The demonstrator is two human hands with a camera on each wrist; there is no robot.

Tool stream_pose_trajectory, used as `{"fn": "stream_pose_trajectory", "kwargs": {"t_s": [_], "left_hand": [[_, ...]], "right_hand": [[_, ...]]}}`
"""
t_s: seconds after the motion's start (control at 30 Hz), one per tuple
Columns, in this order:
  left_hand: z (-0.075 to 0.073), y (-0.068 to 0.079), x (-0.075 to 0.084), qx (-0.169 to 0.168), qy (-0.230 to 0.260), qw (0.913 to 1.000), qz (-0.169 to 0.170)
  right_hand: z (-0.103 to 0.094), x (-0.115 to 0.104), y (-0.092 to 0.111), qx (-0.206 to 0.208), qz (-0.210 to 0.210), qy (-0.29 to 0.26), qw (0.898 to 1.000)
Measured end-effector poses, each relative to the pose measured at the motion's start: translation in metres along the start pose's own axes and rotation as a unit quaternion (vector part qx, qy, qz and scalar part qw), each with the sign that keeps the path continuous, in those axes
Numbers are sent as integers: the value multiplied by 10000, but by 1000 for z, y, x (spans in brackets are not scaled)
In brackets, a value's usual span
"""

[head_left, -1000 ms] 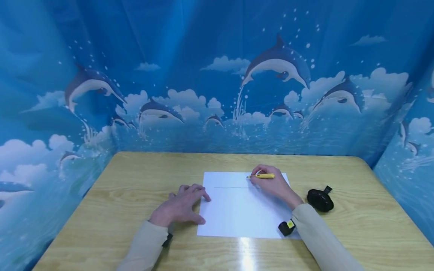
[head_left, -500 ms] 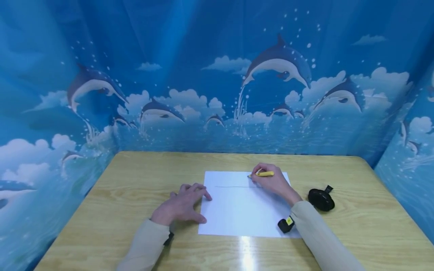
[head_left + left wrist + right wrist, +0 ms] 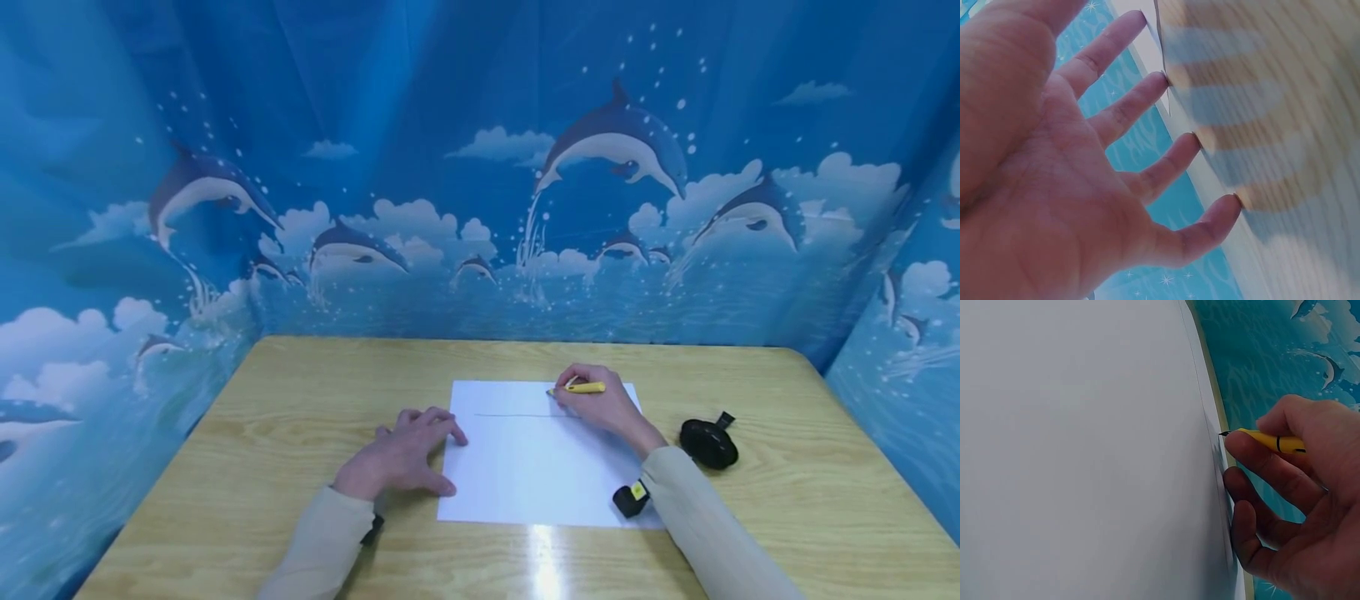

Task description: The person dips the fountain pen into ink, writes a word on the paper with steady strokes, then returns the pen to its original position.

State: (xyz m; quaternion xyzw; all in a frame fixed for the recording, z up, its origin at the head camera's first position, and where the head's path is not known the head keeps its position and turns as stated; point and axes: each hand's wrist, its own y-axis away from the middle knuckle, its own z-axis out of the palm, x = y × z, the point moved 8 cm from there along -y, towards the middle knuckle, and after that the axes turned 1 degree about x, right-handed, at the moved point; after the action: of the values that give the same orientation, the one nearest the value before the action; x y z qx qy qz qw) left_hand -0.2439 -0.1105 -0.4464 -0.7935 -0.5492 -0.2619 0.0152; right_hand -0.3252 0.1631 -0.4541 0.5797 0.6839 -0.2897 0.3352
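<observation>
A white sheet of paper [image 3: 525,475] lies on the wooden table, with one thin dark line running across its upper part. My right hand [image 3: 600,408] pinches a yellow pen [image 3: 588,387] between thumb and fingers near the paper's top edge. In the right wrist view the dark tip of the yellow pen [image 3: 1272,442] is at the sheet [image 3: 1085,450]; whether it touches is hard to tell. My left hand [image 3: 401,454] spreads its fingers over the paper's left edge. The left wrist view shows the fingertips of that hand [image 3: 1079,187] resting on the tabletop and the sheet's edge.
A black rounded object [image 3: 708,443] with a small tab sits on the table [image 3: 810,500] right of the paper. A black wrist camera [image 3: 630,500] is at the right sleeve, over the sheet's lower right corner. A dolphin-print curtain [image 3: 450,167] hangs behind the table.
Both hands, the yellow pen and the paper stay practically where they were. Only a slight shift of the whole view shows.
</observation>
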Motion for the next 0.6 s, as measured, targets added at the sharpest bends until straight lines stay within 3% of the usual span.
{"fn": "stream_pose_trajectory", "kwargs": {"t_s": [0.6], "left_hand": [[0,0,1,16,55,10000,-28]], "right_hand": [[0,0,2,-78,-17,-30,10000]]}}
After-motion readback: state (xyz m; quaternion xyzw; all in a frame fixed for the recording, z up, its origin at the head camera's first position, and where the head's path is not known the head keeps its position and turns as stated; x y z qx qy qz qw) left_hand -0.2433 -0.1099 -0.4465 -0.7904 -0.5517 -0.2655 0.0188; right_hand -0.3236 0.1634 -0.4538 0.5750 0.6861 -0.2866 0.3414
